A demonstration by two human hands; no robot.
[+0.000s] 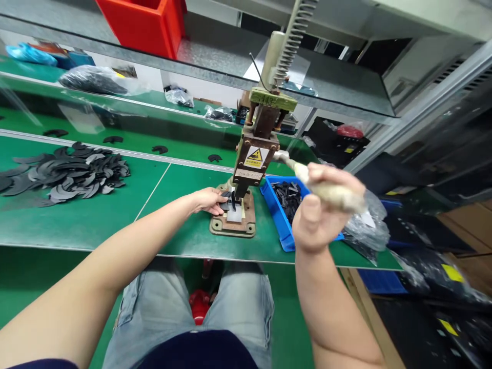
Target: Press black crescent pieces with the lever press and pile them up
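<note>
Your left hand (210, 200) pinches black crescent piece (226, 205) under hand press (265, 123); your right hand (315, 223) grips lever handle (336, 196). Piece seemingly mid-pressing (crescent pile (77, 171): done or waiting, unclear).

Cream handle (338, 197), blue bin (284, 233)
</note>
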